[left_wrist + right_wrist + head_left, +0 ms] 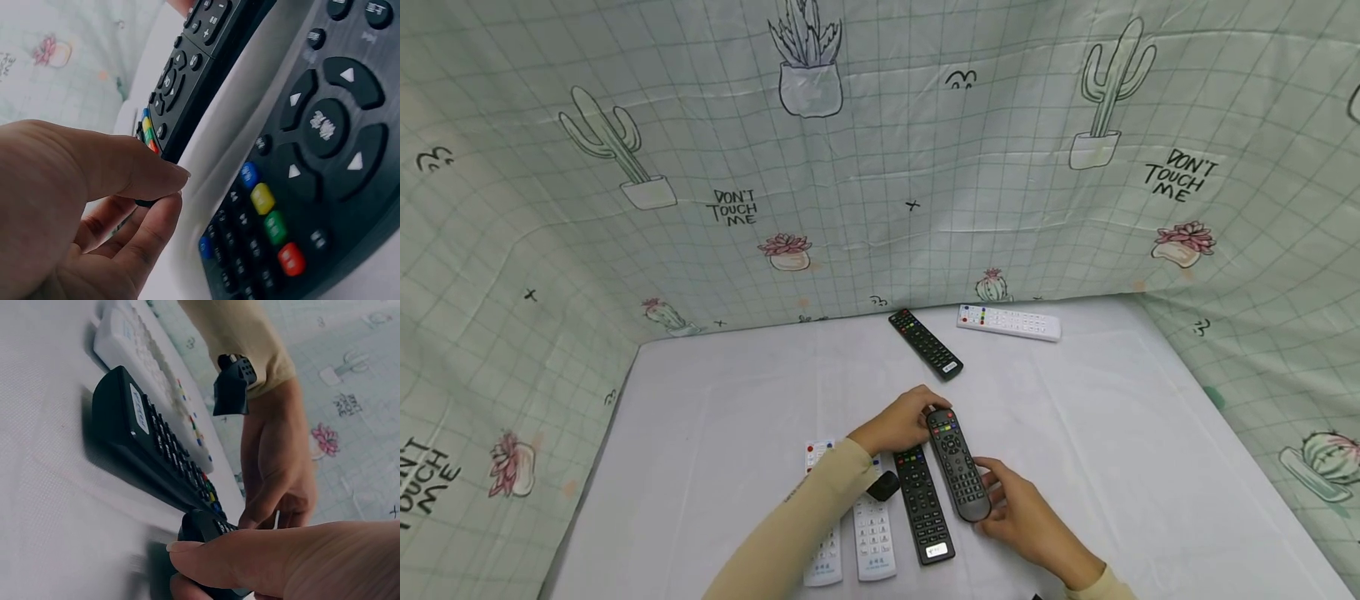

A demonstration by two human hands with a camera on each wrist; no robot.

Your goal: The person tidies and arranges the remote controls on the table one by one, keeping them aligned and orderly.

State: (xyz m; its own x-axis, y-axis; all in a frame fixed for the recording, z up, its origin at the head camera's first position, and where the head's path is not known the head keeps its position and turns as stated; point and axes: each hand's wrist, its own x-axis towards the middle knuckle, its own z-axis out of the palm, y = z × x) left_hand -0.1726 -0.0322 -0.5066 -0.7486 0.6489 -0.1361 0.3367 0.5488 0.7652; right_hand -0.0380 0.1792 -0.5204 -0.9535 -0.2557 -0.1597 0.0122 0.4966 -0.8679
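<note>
A dark grey remote control point(958, 467) with coloured buttons near its top lies between both hands, slanting beside a black remote control point(921, 504). My left hand point(898, 421) pinches its far end between thumb and fingers, as the left wrist view also shows on that remote control point(181, 87). At the near end my right hand point(1018, 508) grips it, with the thumb point(231, 556) laid along one side in the right wrist view. Left of the black one are two white remote controls, the nearer white remote point(874, 542) and the outer white remote point(825, 565), both partly hidden by the left forearm.
Farther back on the white tabletop point(722, 400) lie another black remote control point(927, 343) and a white remote control point(1011, 323). A patterned cloth point(880, 167) with cactus drawings rises behind and along both sides. A small black device point(883, 486) sits at the left wrist.
</note>
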